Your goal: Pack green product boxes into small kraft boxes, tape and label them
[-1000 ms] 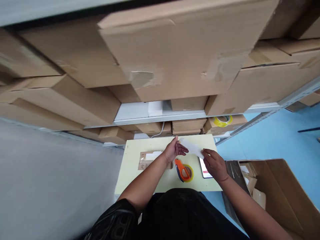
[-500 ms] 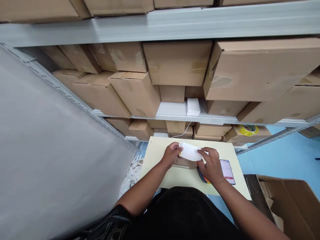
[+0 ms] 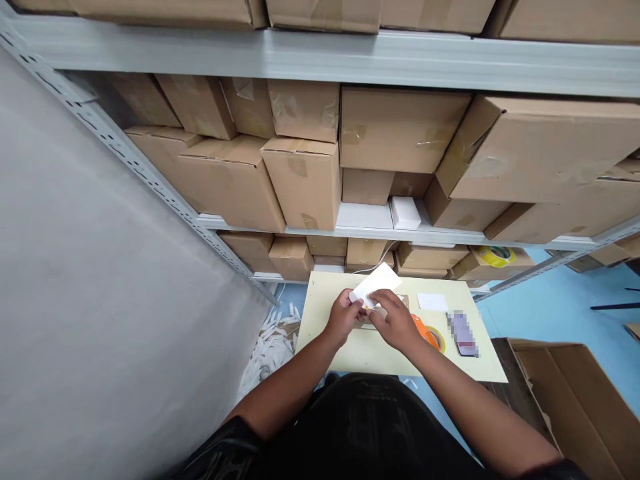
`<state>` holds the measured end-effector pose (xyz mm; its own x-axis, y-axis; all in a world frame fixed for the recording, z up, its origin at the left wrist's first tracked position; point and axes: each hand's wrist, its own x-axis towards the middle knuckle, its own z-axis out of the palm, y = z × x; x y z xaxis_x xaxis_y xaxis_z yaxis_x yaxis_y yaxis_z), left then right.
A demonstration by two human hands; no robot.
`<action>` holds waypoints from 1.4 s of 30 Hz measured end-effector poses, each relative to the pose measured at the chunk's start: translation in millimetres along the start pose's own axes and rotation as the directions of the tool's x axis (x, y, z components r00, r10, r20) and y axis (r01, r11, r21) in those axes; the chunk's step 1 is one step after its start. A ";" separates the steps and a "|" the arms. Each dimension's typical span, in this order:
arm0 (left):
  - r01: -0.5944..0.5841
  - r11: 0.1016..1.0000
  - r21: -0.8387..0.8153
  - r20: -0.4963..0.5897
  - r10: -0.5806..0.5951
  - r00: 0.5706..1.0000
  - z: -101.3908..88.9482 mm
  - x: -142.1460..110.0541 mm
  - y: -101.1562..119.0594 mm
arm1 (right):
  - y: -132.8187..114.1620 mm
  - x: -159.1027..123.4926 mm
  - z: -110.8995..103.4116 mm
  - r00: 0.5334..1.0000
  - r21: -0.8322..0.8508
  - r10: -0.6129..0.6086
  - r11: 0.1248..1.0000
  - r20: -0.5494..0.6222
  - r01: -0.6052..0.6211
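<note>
A white paper slip (image 3: 380, 280) with a small orange mark near its lower edge is held tilted above the table. My left hand (image 3: 344, 317) pinches its lower left corner between thumb and fingers. My right hand (image 3: 395, 320) is closed at its lower right edge, the index finger lying on the paper and the thumb below. Under both hands lies a small cardboard box (image 3: 405, 301), mostly covered by them. Right of it sits an orange tape dispenser (image 3: 423, 328) with a yellow roll, partly hidden by my right forearm.
On the pale yellow table (image 3: 340, 353) are another white slip (image 3: 433, 302) and a phone (image 3: 464, 333). Shelves of cardboard boxes (image 3: 300, 190) stand behind, with a yellow tape roll (image 3: 497, 256). White paper strips (image 3: 267, 353) litter the floor left; an open carton (image 3: 575, 393) stands right.
The slip has turned from nearly level to slanting up rightward. My right hand has moved from its right end to the lower edge, and the second slip on the table now shows.
</note>
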<state>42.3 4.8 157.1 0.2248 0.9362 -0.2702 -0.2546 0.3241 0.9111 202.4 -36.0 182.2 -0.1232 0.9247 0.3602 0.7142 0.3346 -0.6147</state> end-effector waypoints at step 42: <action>-0.185 0.924 0.333 0.150 0.142 0.978 23.8 27.7 8.5 | 30.3 21.3 -2.0 0.863 0.396 0.503 0.785 0.042 -0.477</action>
<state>68.7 30.3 164.8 0.3247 0.9417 -0.0882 0.0365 0.0807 0.9961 222.8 -6.6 172.7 0.2240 0.9742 -0.0281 0.3462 -0.1065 -0.9321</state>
